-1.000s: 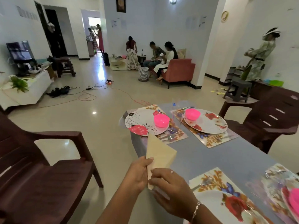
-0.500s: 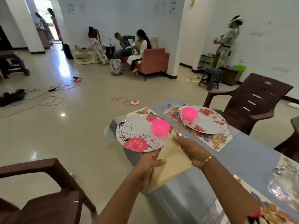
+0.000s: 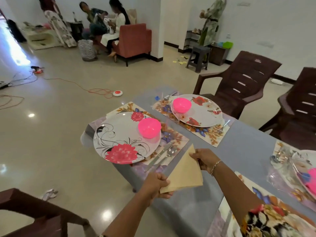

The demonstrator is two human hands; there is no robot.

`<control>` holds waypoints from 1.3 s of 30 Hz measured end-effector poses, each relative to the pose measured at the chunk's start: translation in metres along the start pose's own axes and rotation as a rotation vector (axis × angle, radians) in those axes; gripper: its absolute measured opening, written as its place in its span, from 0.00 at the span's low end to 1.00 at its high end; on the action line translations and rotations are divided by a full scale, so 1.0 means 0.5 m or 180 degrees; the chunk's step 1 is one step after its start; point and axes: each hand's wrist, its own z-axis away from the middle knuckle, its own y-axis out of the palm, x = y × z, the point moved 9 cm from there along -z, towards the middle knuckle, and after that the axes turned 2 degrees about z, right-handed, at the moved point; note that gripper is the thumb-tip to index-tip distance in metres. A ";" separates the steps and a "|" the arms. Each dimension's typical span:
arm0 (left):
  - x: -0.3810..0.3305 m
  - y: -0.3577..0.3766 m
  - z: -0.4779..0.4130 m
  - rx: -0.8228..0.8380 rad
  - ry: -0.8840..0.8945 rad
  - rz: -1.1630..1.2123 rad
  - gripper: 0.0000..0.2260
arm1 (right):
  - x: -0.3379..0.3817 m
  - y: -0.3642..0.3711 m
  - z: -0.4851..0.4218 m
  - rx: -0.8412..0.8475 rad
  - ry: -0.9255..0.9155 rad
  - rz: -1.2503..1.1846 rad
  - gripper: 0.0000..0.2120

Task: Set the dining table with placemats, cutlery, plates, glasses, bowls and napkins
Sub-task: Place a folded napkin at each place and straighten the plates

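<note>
Currently, head view: both hands hold a folded beige napkin [image 3: 184, 173], triangle shape. Left hand [image 3: 157, 185] has its fingers curled, pinching the napkin's lower corner. Right hand [image 3: 203, 159], bracelet on the wrist, pinches the upper edge near the tip. The napkin sits over the edge of the grey table [image 3: 248, 139], just beside the nearest floral placemat [image 3: 172, 135]; can't tell if it touches the tabletop.

On that placemat: white plate with pink flower [image 3: 123, 137], overhanging the table edge, and a pink bowl [image 3: 149, 125] on the plate's far side. Knife [image 3: 160, 155] and spoon [image 3: 171, 152] lie side by side on the mat between plate and napkin.

Across the table is a second placemat [image 3: 210, 134] with a red-flower plate [image 3: 200, 112] and another pink bowl [image 3: 181, 105] on it; cutlery beside it is blurred. Two more settings are partly cut off at the right edge and bottom right.

Two brown plastic chairs [image 3: 239, 82] stand at the far side, with part of another at bottom left. Background: people sitting on a red armchair [image 3: 135, 40], and cables on the floor.
</note>
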 end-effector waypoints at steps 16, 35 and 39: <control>0.015 -0.005 -0.149 -0.0826 0.0100 -0.1693 0.08 | -0.036 -0.045 -0.169 -0.0900 -0.0363 0.1607 0.07; -0.034 0.125 0.013 -0.0839 0.1836 -0.3593 0.14 | -0.136 -0.158 0.131 -0.2408 -0.1405 0.1989 0.09; 0.010 0.250 0.083 -0.0303 0.2440 -0.3531 0.12 | -0.238 -0.205 0.282 -0.2865 -0.1316 0.2257 0.08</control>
